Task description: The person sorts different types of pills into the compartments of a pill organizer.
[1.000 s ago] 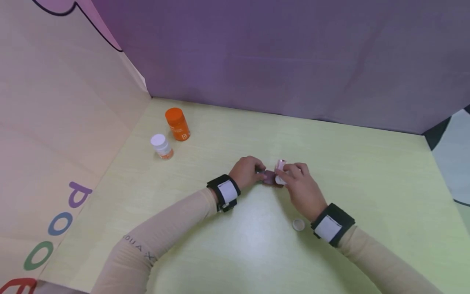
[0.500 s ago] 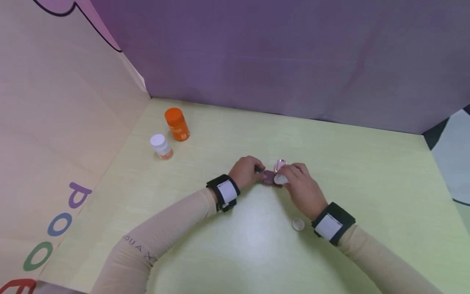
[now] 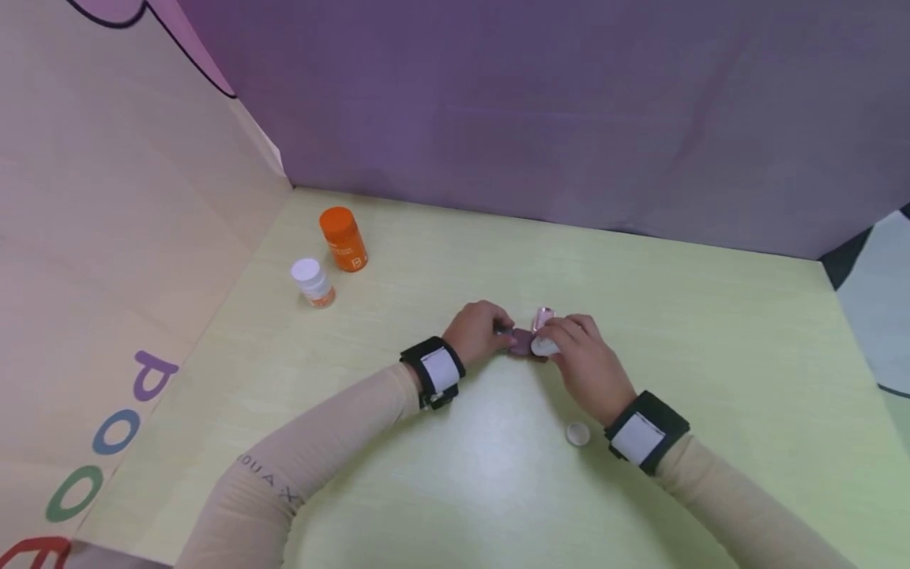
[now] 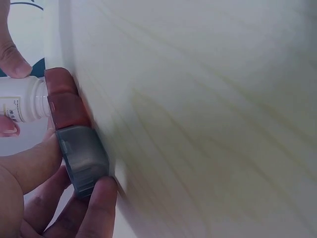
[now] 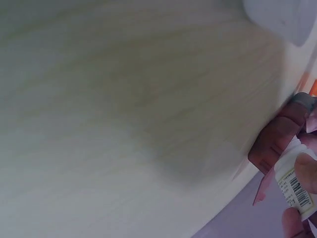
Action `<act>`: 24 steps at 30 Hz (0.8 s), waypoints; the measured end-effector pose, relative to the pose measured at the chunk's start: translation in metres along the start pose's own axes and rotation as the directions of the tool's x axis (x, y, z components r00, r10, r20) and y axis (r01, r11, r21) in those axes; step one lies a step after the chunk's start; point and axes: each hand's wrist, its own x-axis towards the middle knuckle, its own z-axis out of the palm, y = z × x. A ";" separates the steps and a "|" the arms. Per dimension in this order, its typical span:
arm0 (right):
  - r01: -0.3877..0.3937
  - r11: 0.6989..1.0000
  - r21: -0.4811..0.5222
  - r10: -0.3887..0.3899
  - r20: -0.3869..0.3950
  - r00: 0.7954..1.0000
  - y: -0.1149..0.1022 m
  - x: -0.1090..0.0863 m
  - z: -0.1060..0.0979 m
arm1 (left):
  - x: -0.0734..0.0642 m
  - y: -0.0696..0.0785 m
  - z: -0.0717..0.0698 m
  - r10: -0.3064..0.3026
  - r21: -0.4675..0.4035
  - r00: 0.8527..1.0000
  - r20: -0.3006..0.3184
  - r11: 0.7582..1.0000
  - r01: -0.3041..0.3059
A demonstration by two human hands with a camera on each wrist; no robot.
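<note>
My left hand point(image 3: 475, 333) grips the grey-blue end of a small pill organizer point(image 3: 521, 342) on the table. The organizer's other sections are dark red in the left wrist view, and a flipped-up pinkish lid point(image 3: 543, 318) stands at its far side. My right hand point(image 3: 592, 370) holds a small white pill bottle point(image 4: 22, 99) between thumb and fingers. The bottle is tipped on its side, its uncapped mouth right at a red compartment point(image 4: 68, 110). A barcode label point(image 5: 297, 191) shows in the right wrist view. The compartment's inside is hidden.
A round white cap point(image 3: 578, 434) lies on the table near my right wrist. At the back left stand an orange bottle point(image 3: 344, 241) with an orange lid and a white bottle point(image 3: 313, 284) with an orange base. A purple backdrop point(image 3: 540, 111) rises behind the table.
The white bottle in my right hand has tipped further over, its end now lower beside the organizer and the lid more exposed. My left hand keeps its place.
</note>
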 end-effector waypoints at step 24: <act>-0.271 0.961 -0.055 0.273 0.022 0.962 0.000 -0.011 -0.008 | -0.002 0.002 0.003 -0.013 -0.006 1.000 -0.004 1.000 0.013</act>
